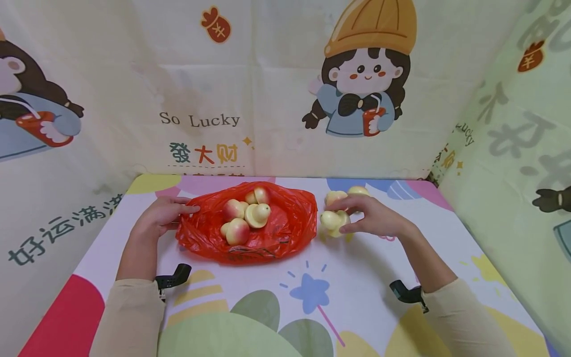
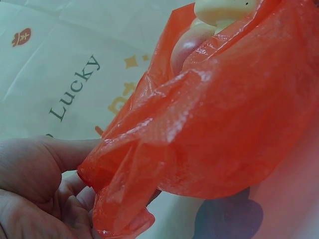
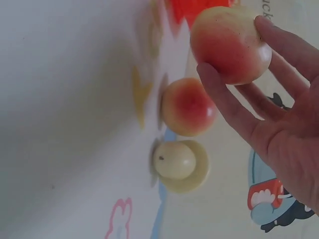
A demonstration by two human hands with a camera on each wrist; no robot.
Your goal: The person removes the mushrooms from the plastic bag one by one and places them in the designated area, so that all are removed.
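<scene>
Your left hand (image 1: 162, 216) pinches the rim of the red bag (image 1: 250, 223), thumb over the plastic and fingers curled under it. Keep that pinch low and firm, and pull the edge slightly toward your fingertips so the mouth stays wide; the plastic looks thin and slack and would likely fold over the opening if you ease off. Just beyond your fingertips, inside the bag, lie several pieces of fruit (image 1: 243, 218), pink and pale yellow, touching one another.

To the right of the bag, your right hand (image 1: 370, 215) holds a peach (image 3: 230, 44), fingers curled round its sides, grip fairly narrow. Hold it with the pads, not the tips, since the skin looks smooth and could slip. Just beyond those fingers, on the table (image 1: 357, 307), sit a second peach (image 3: 188, 106) and a pale round fruit (image 3: 179, 164), close together. When you carry your peach across, lift it well above them so your knuckles don't nudge them rolling
</scene>
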